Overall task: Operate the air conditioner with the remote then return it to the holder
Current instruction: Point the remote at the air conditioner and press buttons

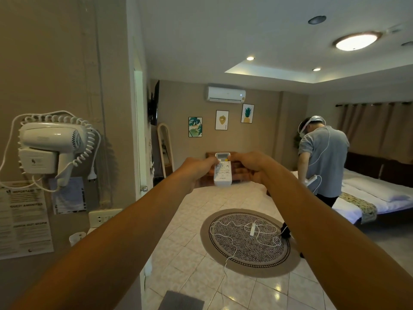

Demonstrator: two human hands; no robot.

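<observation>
A white remote (pixel 222 173) with a small screen and rows of buttons is held out at arm's length, pointed toward the white air conditioner (pixel 226 94) high on the far wall. My left hand (pixel 196 170) grips the remote's left side, thumb on its face. My right hand (pixel 250 166) holds the right side, a fingertip resting near the upper buttons. A small white holder-like cup (pixel 77 237) sits low on the left wall, partly hidden by my left arm.
A wall-mounted hair dryer (pixel 50 144) with coiled cord hangs at left above notices and a socket (pixel 104 217). A round rug (pixel 249 241) with a white cable lies on the tiled floor. A person (pixel 321 157) stands by the bed (pixel 377 198) at right.
</observation>
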